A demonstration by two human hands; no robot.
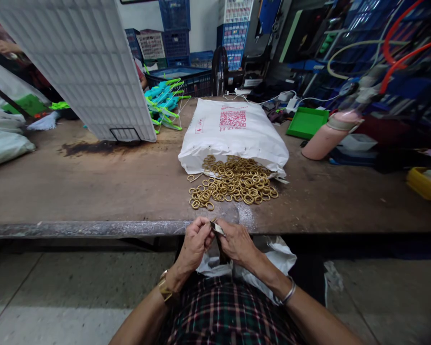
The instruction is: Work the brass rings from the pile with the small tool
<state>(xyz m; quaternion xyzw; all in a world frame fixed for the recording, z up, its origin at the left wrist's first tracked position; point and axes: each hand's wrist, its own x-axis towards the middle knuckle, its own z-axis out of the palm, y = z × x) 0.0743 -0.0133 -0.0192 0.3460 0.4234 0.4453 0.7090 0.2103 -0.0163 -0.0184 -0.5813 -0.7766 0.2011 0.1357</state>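
Note:
My left hand [197,239] and my right hand [237,243] meet just off the front edge of the table, fingertips almost touching. Pinched in my right hand is a small flat piece with a dark end and a whitish wrap [218,229]; its exact kind is unclear. The left fingers are closed against its dark tip, and what they grip is too small to make out. Just beyond my hands lies a heap of brass-coloured rings [237,184], spilling from the mouth of a white woven sack [204,124] with red print.
A tall white ribbed panel [89,72] stands at left, near green and turquoise plastic frames [167,105]. To the right are a green tray [308,122], a pink bottle [323,139] and a yellow container [425,184]. White sacking [280,258] lies below the table edge. Another person's hand shows far left.

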